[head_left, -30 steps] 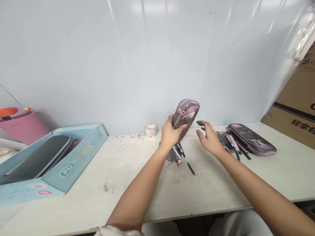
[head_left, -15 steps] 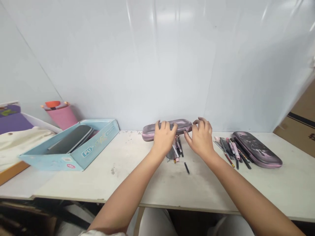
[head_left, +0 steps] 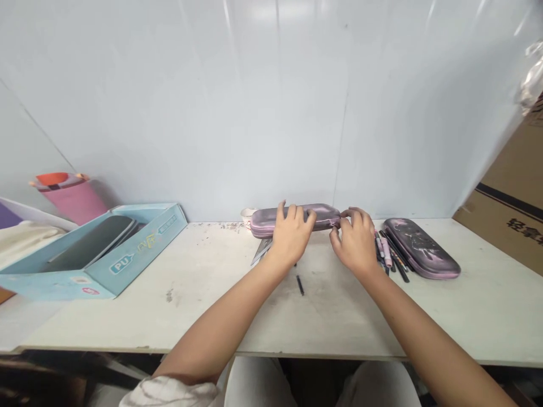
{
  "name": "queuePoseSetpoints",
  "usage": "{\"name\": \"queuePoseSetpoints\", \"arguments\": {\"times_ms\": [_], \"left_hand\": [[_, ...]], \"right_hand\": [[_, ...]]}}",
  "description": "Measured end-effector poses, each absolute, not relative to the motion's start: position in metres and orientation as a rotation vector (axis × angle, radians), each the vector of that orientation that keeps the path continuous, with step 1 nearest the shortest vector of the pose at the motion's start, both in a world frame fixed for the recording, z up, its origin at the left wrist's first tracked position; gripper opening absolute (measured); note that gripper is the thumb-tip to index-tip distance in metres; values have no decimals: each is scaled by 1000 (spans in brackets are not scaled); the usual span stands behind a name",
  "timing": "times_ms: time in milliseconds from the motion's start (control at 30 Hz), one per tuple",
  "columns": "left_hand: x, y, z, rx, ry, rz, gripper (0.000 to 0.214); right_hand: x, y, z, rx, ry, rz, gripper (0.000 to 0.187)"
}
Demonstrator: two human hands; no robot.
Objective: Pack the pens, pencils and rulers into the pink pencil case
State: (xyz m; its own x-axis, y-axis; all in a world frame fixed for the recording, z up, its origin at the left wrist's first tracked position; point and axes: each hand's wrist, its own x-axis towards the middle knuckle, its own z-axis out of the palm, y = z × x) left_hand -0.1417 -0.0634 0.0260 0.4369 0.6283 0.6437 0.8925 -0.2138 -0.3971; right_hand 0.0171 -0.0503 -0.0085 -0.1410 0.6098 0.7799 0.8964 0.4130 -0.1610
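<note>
While both hands are on or at it, the zipped, purple-grey pencil case (head_left: 325, 212) is near the middle of the tabletop's (head_left: 458, 322) back edge, its length running roughly along that edge; whether it rests on the surface or is raised slightly cannot be told. The left hand (head_left: 293, 233) holds it from the near side, fingers spread over its top. The right hand (head_left: 354, 239) is at its right end, thumb and fingers drawn narrow beside the zip; it cannot be told whether they pinch the pull.

A paper cup (head_left: 246, 215) shows just behind the case's left end, and a flat, pale piece (head_left: 261, 252) sticks out below it, partly hidden by the left hand. Nearer the front edge, a short black stick (head_left: 300, 285) lies alone. Beside the right hand is a cluster of pens (head_left: 387, 251), next to a second case (head_left: 422, 249) toward the tabletop's back right corner. A light blue box (head_left: 142, 251) stands toward the left edge with a dark grey case (head_left: 91, 242) inside, and a pink container (head_left: 76, 200) stands behind it.
</note>
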Motion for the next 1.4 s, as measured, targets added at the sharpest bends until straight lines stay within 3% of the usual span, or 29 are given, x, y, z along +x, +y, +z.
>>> {"name": "queuePoseSetpoints", "arguments": {"times_ms": [267, 400, 533, 667, 733, 833, 933, 1067, 1133, 1300, 1400], "left_hand": [[-149, -59, 25, -2083, -1363, -533, 32], [-166, -59, 23, -2280, -1474, -845, 33], [-174, -58, 21, -2609, -1571, -1453, 36], [-164, -54, 24, -2674, -1416, -2480, 45], [-157, -53, 26, -2470, -1217, -2988, 49], [-155, -51, 26, -2242, -1144, -3374, 49], [-167, -50, 19, -2175, -1546, -3375, 46], [-184, -50, 8, -2270, -2094, -3007, 45], [-181, -50, 6, -2202, -2043, -3068, 44], [-148, -48, 3, -1901, -1784, -3558, 37], [-140, -44, -3, -1867, -1829, -3695, 37]], "right_hand": [[39, -45, -12, -1128, -1875, -241, 16], [54, -34, -6, -1171, -1757, 21, 12], [60, -23, 2, -1172, -1549, 638, 12], [46, -25, -2, -1056, -1442, 1165, 9], [38, -28, -10, -1066, -1384, 1329, 7], [38, -28, -17, -1072, -1363, 1373, 7], [48, -22, -12, -1113, -1463, 1172, 10], [62, -16, 3, -1162, -1556, 949, 9], [61, -18, 3, -1145, -1477, 1076, 5], [30, -31, -25, -832, -1001, 1767, 4], [25, -35, -41, -687, -986, 1847, 10]]}}
